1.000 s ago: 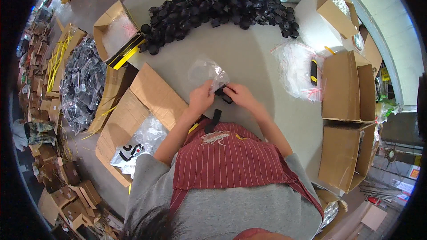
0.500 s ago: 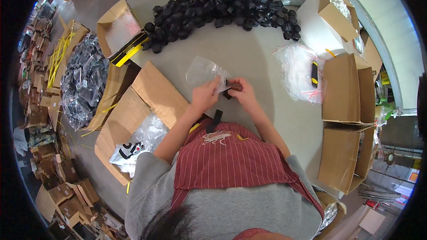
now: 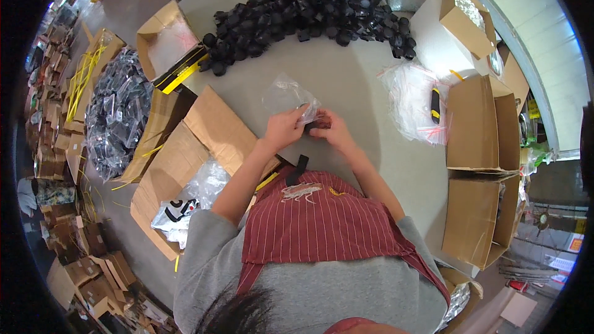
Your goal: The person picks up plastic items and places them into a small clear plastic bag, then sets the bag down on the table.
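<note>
Filling the middle is one grey table [image 3: 349, 80], the two hands at the clock's centre. One heap [image 3: 309, 9] of black parts, too many to count, arcs across twelve. One open carton [image 3: 216, 117] lies between eight and nine. Two brown boxes stand stacked end to end: an upper box [image 3: 470, 124] at three, a lower box [image 3: 464, 216] at four. One pile [image 3: 402, 102] of clear bags sits just above three. The left hand [image 3: 284, 128] pinches one clear bag [image 3: 286, 93] — it spreads toward eleven. One yellow-black cutter [image 3: 435, 105] lies on the pile. The right hand [image 3: 334, 131], fingers curled nearly closed, grips one black part [image 3: 311, 126] — between both hands, beside the bag.
</note>
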Motion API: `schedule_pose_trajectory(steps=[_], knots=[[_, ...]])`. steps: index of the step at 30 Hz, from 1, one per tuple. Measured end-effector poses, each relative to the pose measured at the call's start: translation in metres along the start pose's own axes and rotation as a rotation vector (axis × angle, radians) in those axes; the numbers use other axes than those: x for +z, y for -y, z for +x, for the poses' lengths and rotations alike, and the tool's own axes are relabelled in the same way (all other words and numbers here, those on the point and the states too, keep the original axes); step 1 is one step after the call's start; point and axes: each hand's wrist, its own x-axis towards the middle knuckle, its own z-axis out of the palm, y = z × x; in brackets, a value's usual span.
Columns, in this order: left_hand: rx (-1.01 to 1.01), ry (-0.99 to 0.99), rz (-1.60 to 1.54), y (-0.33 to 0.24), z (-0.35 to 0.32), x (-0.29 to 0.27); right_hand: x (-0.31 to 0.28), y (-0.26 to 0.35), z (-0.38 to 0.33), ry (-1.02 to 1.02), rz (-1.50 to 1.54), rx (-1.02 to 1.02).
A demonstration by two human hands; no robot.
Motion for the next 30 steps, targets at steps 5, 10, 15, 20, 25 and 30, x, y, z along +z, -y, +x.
schedule_pose_trajectory(steps=[5,10,15,20,25,30], knots=[[-0.035,0.033,-0.084,-0.001,-0.001,-0.008,0.005,0.024,0.002,-0.024,0.425,0.230],[-0.035,0.044,-0.118,-0.002,-0.003,-0.005,0.021,0.003,-0.001,-0.074,0.362,0.098],[-0.084,0.083,-0.174,0.000,-0.012,-0.010,0.020,0.011,-0.006,-0.102,-0.526,-0.140],[-0.095,0.004,-0.076,0.011,-0.021,-0.004,0.013,0.015,-0.003,0.045,-0.886,-0.484],[-0.066,0.104,-0.030,-0.008,-0.017,-0.015,0.015,-0.004,0.016,-0.055,-0.921,-0.495],[0.112,-0.047,-0.103,-0.013,-0.013,-0.005,0.030,-0.033,0.036,-0.178,-0.867,-0.615]])
